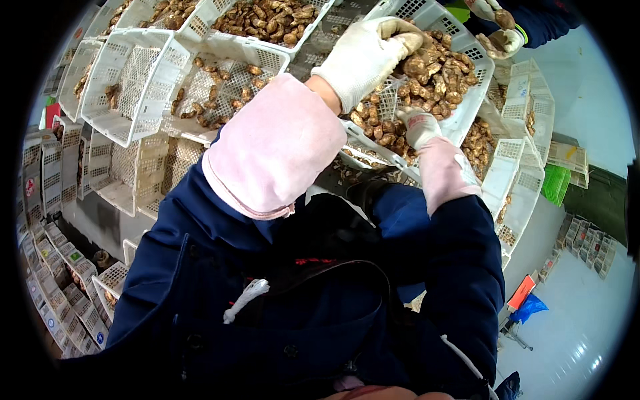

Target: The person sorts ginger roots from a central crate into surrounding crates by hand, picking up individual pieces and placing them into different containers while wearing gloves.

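Observation:
Brown, knobbly mushrooms [433,83] lie heaped in a white perforated plastic crate [481,79] in front of me. My left hand [373,57], in a soiled white glove with a pink cuff, reaches over the heap from the left. Its fingers are bent down and closed at a large mushroom [415,68]. My right hand [420,127], gloved the same way, is at the near side of the heap. Its fingers are curled in, and whatever they hold is hidden. More mushrooms [383,130] lie in a crate section just below, between my two forearms.
White crates with mushrooms [267,20] stand at the far left; another crate [127,87] there holds only a few. Crates [527,107] line the right side too. A co-worker's gloved hand [503,43] is at the top right, near a mushroom [505,19]. Stacked crates [63,280] stand lower left.

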Motion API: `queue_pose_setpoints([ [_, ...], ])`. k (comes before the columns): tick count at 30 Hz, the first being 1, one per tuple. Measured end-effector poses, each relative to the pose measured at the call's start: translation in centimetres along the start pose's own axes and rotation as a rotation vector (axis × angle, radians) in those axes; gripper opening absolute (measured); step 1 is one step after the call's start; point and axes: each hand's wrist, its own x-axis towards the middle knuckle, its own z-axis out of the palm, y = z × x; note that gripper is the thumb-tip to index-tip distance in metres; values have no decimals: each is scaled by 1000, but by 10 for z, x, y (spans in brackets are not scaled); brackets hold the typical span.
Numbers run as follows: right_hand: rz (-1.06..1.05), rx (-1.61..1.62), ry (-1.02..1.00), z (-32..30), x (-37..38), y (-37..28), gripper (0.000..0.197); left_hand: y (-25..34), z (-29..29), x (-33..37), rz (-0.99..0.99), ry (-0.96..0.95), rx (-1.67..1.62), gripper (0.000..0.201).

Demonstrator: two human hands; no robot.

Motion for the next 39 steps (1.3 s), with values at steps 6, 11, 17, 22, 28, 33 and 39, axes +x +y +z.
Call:
queue_pose_setpoints([
  [6, 79, 79, -298, -54, 7, -4, 52, -4, -11, 2, -40, -2, -308, 22],
  [11, 311, 585, -195, -86, -27, 13, 63, 0, -19, 4, -191, 50, -273, 29],
  [17, 305, 1934, 556, -116, -102, 11, 48, 5, -11, -4, -136, -96, 139, 34],
  [22, 101, 2434, 662, -144, -140, -19, 40, 13, 1, -19, -194, -368, 271, 45],
  [28, 202, 2274, 504, -168, -161, -30, 55, -4, -3, -14, -208, -207, 326, 47],
  [33, 36, 2141, 595, -143, -152, -19, 46, -7, 3, -13, -182, -150, 36, 52],
  [39, 96, 2114, 884, -136, -141, -22, 39, -7, 11, -9, -223, -10, -128, 43],
])
